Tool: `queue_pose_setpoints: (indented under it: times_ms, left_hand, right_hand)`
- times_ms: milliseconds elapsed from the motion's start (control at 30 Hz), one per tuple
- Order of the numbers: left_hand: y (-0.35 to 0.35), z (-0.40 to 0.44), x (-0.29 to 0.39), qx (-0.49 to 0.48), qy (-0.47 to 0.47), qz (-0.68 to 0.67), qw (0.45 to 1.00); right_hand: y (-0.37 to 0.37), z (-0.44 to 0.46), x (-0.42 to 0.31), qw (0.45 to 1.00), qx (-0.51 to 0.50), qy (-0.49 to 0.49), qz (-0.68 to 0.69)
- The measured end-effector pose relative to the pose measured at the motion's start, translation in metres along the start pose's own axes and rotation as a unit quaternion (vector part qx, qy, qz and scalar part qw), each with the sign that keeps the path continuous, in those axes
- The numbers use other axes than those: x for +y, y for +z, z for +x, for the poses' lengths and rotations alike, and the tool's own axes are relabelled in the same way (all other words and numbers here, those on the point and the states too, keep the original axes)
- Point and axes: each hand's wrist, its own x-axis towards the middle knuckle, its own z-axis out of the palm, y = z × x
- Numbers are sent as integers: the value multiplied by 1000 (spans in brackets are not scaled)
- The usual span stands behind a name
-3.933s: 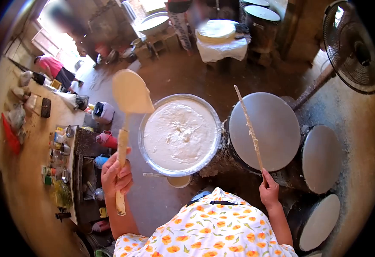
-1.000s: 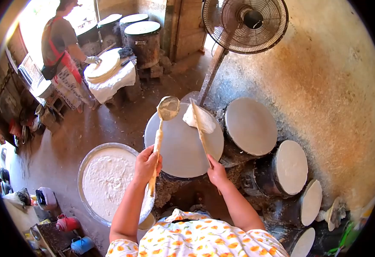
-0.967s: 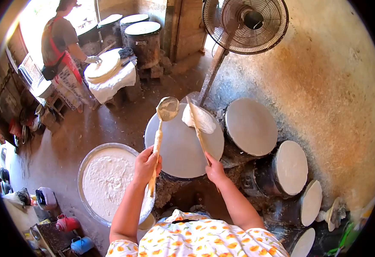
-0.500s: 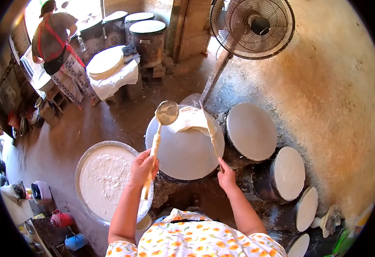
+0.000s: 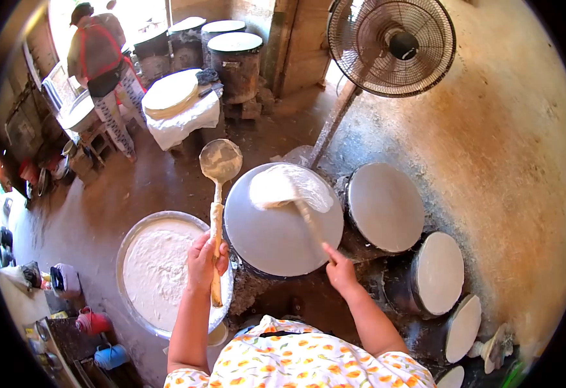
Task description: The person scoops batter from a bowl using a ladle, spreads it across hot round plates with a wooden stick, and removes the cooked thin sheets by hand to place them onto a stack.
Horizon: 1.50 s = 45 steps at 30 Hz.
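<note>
My left hand (image 5: 202,262) is closed round the long wrapped handle of a ladle (image 5: 221,160), its batter-coated bowl raised to the left of a round grey griddle (image 5: 279,242). In my right hand (image 5: 341,269) is the wooden handle of a spreader (image 5: 310,223). Motion smears the spreader, and its far end lies over the white batter (image 5: 305,187) at the back of the griddle. Below and left of the ladle stands a wide metal basin (image 5: 123,284) of thick white batter.
A round griddle (image 5: 386,207) and several drum stoves curve along the right. Behind are a pedestal fan (image 5: 393,45), a stack of flatbreads (image 5: 173,94) on a cloth-covered stand and several lidded drums. Another person (image 5: 102,64) bends at the back left. A red jug (image 5: 93,320) stands at lower left.
The ladle has swung left, away from the batter on the griddle. The spreader's far end has come down left onto the batter, which now lies wider and smoother. The person behind leans further forward.
</note>
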Motion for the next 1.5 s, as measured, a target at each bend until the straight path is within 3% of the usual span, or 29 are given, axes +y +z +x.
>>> queue_pose_setpoints:
  times_ms: [133,200,267,300,333,433,567,633,767,833,867,967,1033,1133,1167,1300,1333,1400,1433,1500]
  left_hand:
    - [-5,-5,-7,-1,12,17,1000]
    - [-5,-6,-9,15,9,16,1000]
    - [-7,-6,-12,22,13,13,1000]
    - [-8,-7,-13,29,16,9,999]
    - [-12,-7,-17,32,17,8,999]
    - [-18,-8,-20,49,22,3,999]
    - [-19,-17,-22,66,21,8,998]
    - [-21,-22,-21,61,22,16,998]
    - [-21,-28,-21,110,27,-4,994]
    - [-20,-32,-21,119,28,2,992]
    - [-17,-31,-21,115,30,-1,993]
    - [-4,-34,-23,121,35,-8,992]
    - [-3,-39,-25,128,35,-8,991]
    - [1,-52,-18,142,38,3,989]
    - [0,-54,-18,147,41,3,988]
    - [6,-53,-25,147,59,27,987]
    - [11,-52,-29,147,68,25,986]
    - [16,-57,-30,160,70,2,985]
    - [16,-61,-30,169,69,-2,983]
    - [12,-70,-30,188,67,-1,980]
  right_hand:
    - [26,32,5,992,5,-45,115]
    - [39,25,-24,989,-127,66,36]
    - [33,6,-50,982,-183,54,-12]
    - [45,-3,-19,988,-114,-108,-11]
    - [34,-6,-25,987,-116,-109,-11]
    - [2,5,-24,989,-147,29,-10]
    - [7,52,-6,997,-50,-39,40]
    - [20,51,-16,985,-159,-36,56]
    - [3,10,-17,970,-214,-105,43]
    - [-23,11,-24,959,-273,58,36]
    - [-22,18,-18,979,-197,-3,54]
    - [-11,46,-10,989,-149,19,16]
    - [-11,44,-19,970,-238,-17,54]
    - [-43,21,-9,943,-323,3,76]
    - [-55,24,-2,929,-349,89,87]
    - [-35,66,11,980,-172,-82,58]
    - [-34,69,-2,979,-177,-84,59]
    - [-36,69,-28,946,-319,21,58]
    - [-28,63,-7,939,-328,-54,90]
    - [-59,51,13,927,-367,-7,78]
